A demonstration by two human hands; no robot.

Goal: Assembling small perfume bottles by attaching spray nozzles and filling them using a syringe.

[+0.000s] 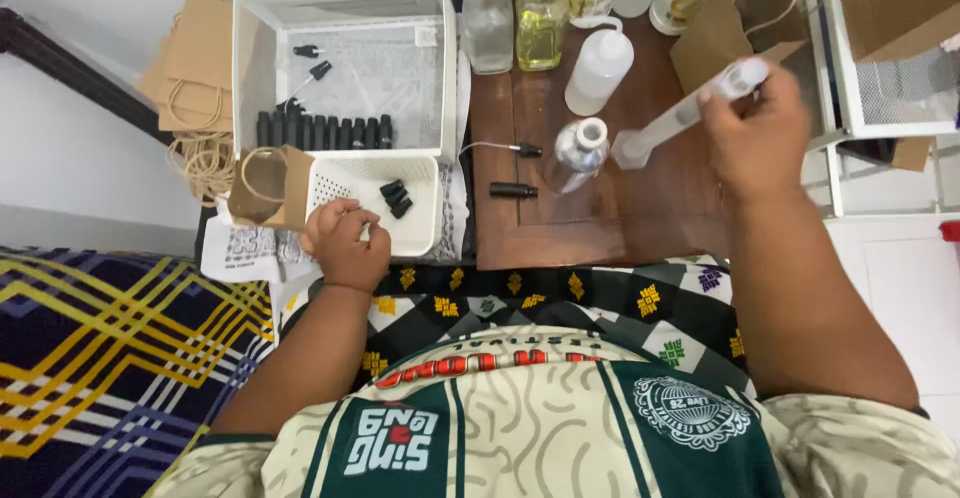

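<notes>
Left hand (342, 243) low and near, fingers curled inward, forearm angled back toward body. Right hand (757, 138) raised farther out on right, fingers closed in grip, forearm extended forward.

A clear plastic measuring cylinder (683, 115), gripped near its top, tilts steeply over a wooden desk (600, 220), its round base lowest and just beside the open neck of a small clear glass bottle (577, 154). The bottle stands uncapped near the desk's middle. A small white perforated basket (425, 226) off the desk's edge holds a few black caps (395, 198).
</notes>
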